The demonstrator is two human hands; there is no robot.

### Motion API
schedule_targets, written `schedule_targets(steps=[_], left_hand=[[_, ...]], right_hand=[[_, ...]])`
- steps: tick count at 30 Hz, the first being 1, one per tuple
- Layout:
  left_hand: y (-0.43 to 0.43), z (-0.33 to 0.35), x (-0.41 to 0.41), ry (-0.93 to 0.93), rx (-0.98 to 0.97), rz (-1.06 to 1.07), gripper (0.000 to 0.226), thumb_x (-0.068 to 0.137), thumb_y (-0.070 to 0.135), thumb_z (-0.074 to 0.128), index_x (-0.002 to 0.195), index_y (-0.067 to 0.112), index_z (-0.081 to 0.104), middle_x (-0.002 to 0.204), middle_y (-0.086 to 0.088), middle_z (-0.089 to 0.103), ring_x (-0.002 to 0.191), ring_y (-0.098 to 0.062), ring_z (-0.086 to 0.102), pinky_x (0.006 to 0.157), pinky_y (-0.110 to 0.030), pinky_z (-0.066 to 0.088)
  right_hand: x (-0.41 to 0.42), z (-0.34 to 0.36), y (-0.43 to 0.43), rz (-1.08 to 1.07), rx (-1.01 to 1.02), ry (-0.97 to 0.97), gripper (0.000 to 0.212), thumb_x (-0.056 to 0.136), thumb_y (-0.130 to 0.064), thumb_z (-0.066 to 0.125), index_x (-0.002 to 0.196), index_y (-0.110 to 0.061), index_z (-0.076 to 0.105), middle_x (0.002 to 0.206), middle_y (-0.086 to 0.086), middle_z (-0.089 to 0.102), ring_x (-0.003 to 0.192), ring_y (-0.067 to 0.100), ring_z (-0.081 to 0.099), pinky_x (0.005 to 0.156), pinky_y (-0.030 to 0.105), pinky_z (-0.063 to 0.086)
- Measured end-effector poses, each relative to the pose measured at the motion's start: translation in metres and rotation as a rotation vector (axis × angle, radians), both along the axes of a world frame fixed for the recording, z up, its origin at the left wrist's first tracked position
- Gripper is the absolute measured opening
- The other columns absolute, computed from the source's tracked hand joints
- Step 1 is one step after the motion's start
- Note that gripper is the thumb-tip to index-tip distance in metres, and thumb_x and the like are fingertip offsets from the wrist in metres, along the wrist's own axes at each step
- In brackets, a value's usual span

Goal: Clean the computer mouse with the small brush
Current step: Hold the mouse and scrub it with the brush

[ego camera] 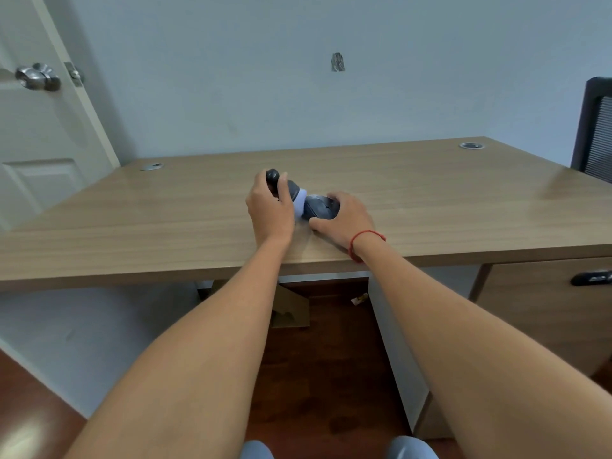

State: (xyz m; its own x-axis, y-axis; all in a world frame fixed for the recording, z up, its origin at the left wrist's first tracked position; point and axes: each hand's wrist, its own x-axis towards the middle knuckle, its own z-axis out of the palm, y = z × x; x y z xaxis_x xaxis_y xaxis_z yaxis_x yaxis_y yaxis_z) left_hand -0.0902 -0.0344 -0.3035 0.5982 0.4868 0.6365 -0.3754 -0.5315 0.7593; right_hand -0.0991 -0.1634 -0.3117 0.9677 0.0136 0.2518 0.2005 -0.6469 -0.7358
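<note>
A dark grey computer mouse [318, 207] lies on the wooden desk [165, 213], near the middle. My right hand [342, 220] grips it from the right side, fingers curled over its far end and thumb at its near edge. My left hand [270, 208] is closed around a small brush [293, 192] with a dark rounded handle and pale bristles. The bristles press against the left end of the mouse. A red string bracelet circles my right wrist.
Two round cable grommets [151, 166] [471, 146] sit at the desk's back corners. A black mesh chair [596, 127] stands at the right. A white door with a metal knob [38, 77] is at the left. A drawer handle [591, 278] shows under the desk.
</note>
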Motion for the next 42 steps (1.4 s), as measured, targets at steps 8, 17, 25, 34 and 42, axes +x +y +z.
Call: schedule_targets(steps=[8, 17, 25, 34, 42], left_hand=[[0.004, -0.006, 0.006, 0.159, 0.041, 0.098, 0.018, 0.094, 0.02, 0.053, 0.097, 0.002, 0.057, 0.093, -0.014, 0.064, 0.085, -0.027, 0.055, 0.067, -0.027, 0.035], [0.002, -0.002, 0.004, 0.054, 0.042, -0.057, 0.02, 0.094, 0.021, 0.054, 0.106, 0.005, 0.059, 0.096, -0.011, 0.066, 0.088, -0.024, 0.06, 0.076, -0.03, 0.047], [0.003, 0.001, 0.002, 0.017, -0.056, -0.007, 0.022, 0.095, 0.022, 0.053, 0.106, 0.004, 0.058, 0.088, -0.004, 0.059, 0.084, -0.022, 0.058, 0.075, -0.033, 0.049], [0.007, -0.004, 0.007, 0.177, -0.018, 0.097, 0.021, 0.096, 0.021, 0.051, 0.105, 0.003, 0.057, 0.101, -0.015, 0.064, 0.095, -0.03, 0.059, 0.075, -0.033, 0.045], [0.003, -0.002, 0.004, 0.111, 0.058, 0.055, 0.02, 0.096, 0.021, 0.05, 0.107, 0.004, 0.056, 0.1, -0.014, 0.064, 0.093, -0.026, 0.058, 0.072, -0.029, 0.04]], right_hand=[[0.004, -0.001, 0.001, -0.014, -0.052, 0.013, 0.063, 0.07, -0.044, 0.072, 0.127, -0.023, 0.053, 0.121, 0.0, 0.059, 0.111, 0.023, 0.057, 0.097, 0.043, 0.049], [0.01, -0.002, 0.0, -0.004, -0.197, 0.003, 0.058, 0.087, -0.051, 0.06, 0.136, -0.021, 0.048, 0.136, 0.009, 0.05, 0.126, 0.028, 0.046, 0.106, 0.042, 0.04], [0.011, -0.003, 0.003, -0.024, -0.261, 0.025, 0.06, 0.092, -0.052, 0.048, 0.144, -0.021, 0.04, 0.143, 0.012, 0.042, 0.134, 0.032, 0.038, 0.11, 0.043, 0.03], [0.009, 0.0, 0.001, 0.037, -0.299, 0.013, 0.055, 0.098, -0.043, 0.045, 0.145, -0.016, 0.037, 0.146, 0.011, 0.044, 0.134, 0.03, 0.041, 0.113, 0.043, 0.03], [0.008, 0.001, 0.002, 0.081, -0.308, 0.016, 0.055, 0.101, -0.03, 0.042, 0.152, -0.02, 0.025, 0.156, 0.008, 0.037, 0.145, 0.029, 0.03, 0.123, 0.048, 0.009]])
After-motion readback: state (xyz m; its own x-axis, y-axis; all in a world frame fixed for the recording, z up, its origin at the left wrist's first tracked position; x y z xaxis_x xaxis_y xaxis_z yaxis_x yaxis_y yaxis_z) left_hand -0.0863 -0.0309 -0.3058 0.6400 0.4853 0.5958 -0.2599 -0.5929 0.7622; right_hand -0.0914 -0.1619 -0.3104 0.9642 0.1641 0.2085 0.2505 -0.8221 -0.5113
